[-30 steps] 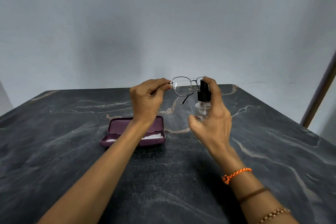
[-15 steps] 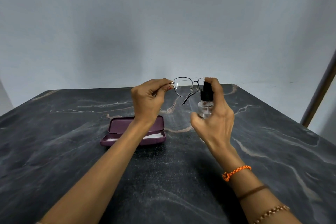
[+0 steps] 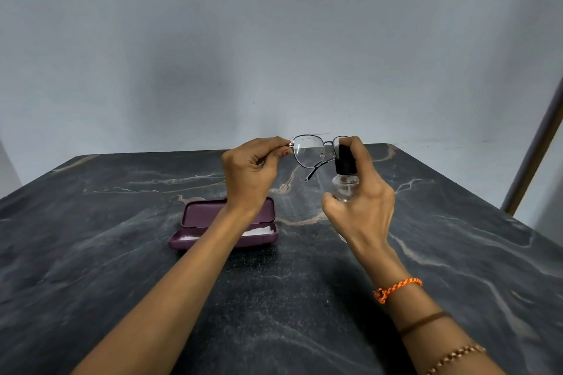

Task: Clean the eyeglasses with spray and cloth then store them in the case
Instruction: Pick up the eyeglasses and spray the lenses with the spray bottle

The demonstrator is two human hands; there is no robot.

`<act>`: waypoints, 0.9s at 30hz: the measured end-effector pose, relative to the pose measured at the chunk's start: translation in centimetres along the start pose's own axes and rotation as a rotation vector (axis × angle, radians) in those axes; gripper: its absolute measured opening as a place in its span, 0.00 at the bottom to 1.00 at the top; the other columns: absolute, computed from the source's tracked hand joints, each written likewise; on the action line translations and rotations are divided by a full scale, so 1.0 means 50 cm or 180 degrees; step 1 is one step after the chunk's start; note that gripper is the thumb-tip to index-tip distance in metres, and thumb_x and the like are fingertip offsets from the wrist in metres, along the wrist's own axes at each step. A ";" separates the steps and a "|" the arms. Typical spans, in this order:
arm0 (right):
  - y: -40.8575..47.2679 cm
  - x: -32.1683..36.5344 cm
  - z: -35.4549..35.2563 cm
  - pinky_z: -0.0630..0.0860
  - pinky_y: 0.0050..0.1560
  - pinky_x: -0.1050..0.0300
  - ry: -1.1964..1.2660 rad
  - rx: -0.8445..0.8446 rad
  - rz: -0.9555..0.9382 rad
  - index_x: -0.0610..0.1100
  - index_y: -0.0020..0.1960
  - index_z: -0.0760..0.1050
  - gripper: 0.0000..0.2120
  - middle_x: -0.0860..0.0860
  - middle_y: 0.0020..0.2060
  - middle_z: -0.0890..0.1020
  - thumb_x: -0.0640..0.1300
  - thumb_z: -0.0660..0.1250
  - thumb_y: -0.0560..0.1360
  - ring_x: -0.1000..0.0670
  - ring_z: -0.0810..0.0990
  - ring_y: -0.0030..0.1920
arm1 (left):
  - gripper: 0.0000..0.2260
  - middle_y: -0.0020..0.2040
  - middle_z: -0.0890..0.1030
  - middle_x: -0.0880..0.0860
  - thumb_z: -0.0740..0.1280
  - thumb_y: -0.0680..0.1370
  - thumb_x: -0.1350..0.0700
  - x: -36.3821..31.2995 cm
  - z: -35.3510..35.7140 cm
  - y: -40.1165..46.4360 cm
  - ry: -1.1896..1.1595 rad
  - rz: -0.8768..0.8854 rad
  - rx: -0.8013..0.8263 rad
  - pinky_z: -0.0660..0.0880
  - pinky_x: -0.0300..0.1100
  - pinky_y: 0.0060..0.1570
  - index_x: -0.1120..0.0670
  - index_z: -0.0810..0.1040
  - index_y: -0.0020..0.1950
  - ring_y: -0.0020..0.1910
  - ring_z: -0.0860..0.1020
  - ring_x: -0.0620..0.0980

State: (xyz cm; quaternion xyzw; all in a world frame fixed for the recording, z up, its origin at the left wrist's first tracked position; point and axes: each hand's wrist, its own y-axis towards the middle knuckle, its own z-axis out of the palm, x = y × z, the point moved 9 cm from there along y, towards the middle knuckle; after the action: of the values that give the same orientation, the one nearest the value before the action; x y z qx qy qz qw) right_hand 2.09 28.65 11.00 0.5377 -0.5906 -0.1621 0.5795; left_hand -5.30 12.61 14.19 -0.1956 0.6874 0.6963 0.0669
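My left hand (image 3: 250, 171) pinches the left corner of thin metal-framed eyeglasses (image 3: 308, 151) and holds them up above the table. My right hand (image 3: 362, 198) grips a small clear spray bottle (image 3: 345, 184) with a black pump top, its forefinger resting on the top, right beside the right lens. A maroon eyeglass case (image 3: 195, 216) lies open on the table below my left wrist, with a white cloth (image 3: 259, 232) inside it, partly hidden by my forearm.
The dark marble-patterned table (image 3: 122, 268) runs to a grey wall behind. A brown post (image 3: 536, 155) leans at the right edge of the view, beyond the table's corner.
Both hands, with the glasses and bottle, have shifted slightly to the right and up. The grips are unchanged.
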 end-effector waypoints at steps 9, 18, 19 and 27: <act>-0.004 -0.014 -0.005 0.69 0.28 0.65 0.0205 -0.0191 0.0104 0.60 0.66 0.57 0.44 0.50 0.45 0.82 0.31 0.66 0.58 0.48 0.75 0.29 | 0.06 0.40 0.80 0.53 0.71 0.66 0.72 0.000 -0.007 0.003 -0.0025 0.0000 -0.0096 0.75 0.25 0.41 0.68 0.81 0.42 0.40 0.78 0.41; 0.009 -0.067 -0.040 0.72 0.32 0.62 0.0300 -0.0539 0.0479 0.59 0.64 0.62 0.40 0.53 0.38 0.79 0.34 0.66 0.56 0.49 0.74 0.28 | 0.06 0.41 0.80 0.53 0.71 0.66 0.72 0.002 -0.014 0.006 -0.0051 -0.0022 -0.0156 0.75 0.25 0.42 0.68 0.81 0.43 0.41 0.78 0.40; 0.010 -0.068 -0.041 0.72 0.31 0.61 0.0266 -0.0539 0.0471 0.58 0.62 0.63 0.39 0.54 0.37 0.78 0.35 0.66 0.56 0.49 0.74 0.28 | 0.07 0.41 0.80 0.53 0.71 0.66 0.71 0.003 -0.014 0.005 -0.0051 -0.0029 -0.0159 0.75 0.25 0.42 0.68 0.81 0.43 0.41 0.78 0.40; 0.007 -0.077 -0.051 0.75 0.34 0.55 0.0259 -0.0729 0.0614 0.53 0.62 0.66 0.37 0.49 0.37 0.80 0.32 0.67 0.57 0.44 0.77 0.32 | 0.07 0.42 0.80 0.53 0.71 0.67 0.70 0.007 -0.018 0.005 -0.0068 -0.0085 -0.0189 0.76 0.26 0.43 0.67 0.80 0.44 0.41 0.79 0.41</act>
State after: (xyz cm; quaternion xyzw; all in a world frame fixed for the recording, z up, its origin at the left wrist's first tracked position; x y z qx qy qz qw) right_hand 3.17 33.07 10.01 0.4150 -0.5931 -0.1501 0.6734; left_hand -5.55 11.68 14.34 -0.1991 0.6630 0.7175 0.0777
